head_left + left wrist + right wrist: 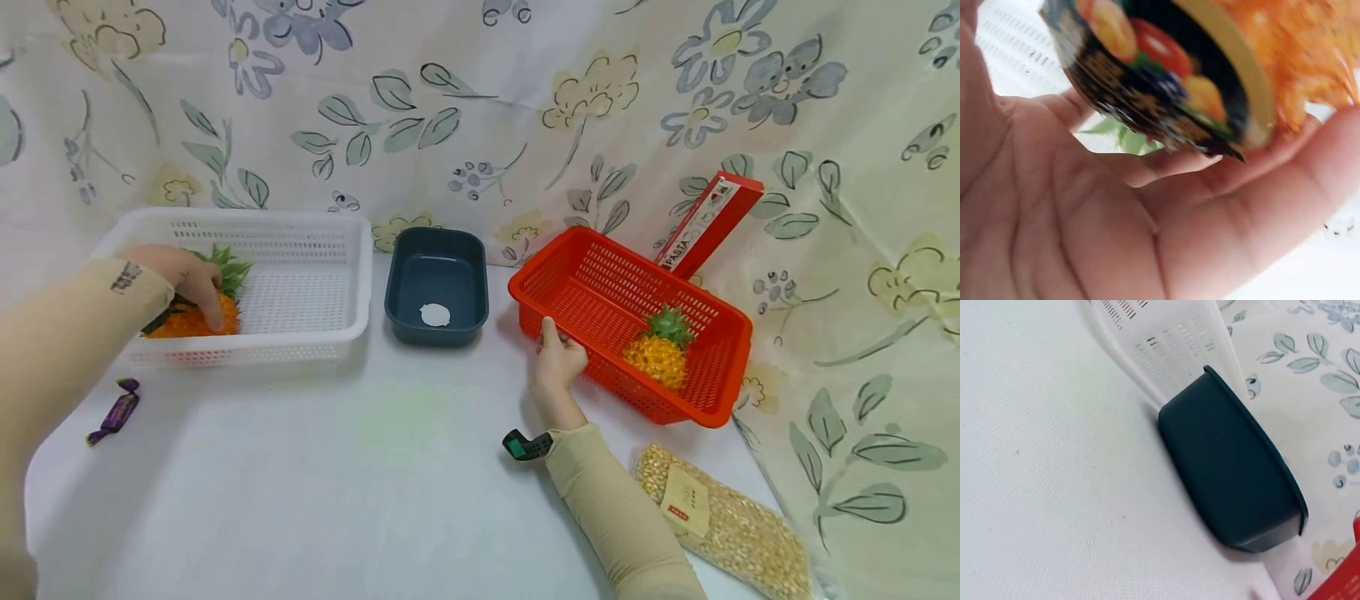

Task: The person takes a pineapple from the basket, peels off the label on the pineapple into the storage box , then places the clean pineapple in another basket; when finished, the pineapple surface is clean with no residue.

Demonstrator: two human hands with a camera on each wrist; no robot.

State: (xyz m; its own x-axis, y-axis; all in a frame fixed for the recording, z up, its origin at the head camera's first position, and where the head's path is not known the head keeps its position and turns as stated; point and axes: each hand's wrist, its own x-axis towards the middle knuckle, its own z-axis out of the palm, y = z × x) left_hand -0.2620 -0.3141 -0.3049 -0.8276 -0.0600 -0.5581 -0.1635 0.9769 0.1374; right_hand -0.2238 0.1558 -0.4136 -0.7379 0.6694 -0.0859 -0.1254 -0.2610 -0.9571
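Note:
In the head view my left hand (183, 275) reaches into the white basket (337, 333), its fingers curled over a shiny orange packet (191, 323). The packet's dark, gold-edged part (1166, 69) with printed fruit lies over the palm in the left wrist view. Green pineapple leaves (228, 271) show behind the fingers; what lies under them is hidden. My right hand (558, 375) grips the near rim of the red basket (600, 367), thumb on the edge. A small yellow-orange pineapple (656, 358) with a green crown lies in that basket.
Between the baskets stands a dark blue tub (438, 329) with a white patch inside. A red pasta box (708, 225) leans behind the red basket. A purple wrapped candy (116, 410) lies front left, a bag of yellow kernels (727, 525) front right.

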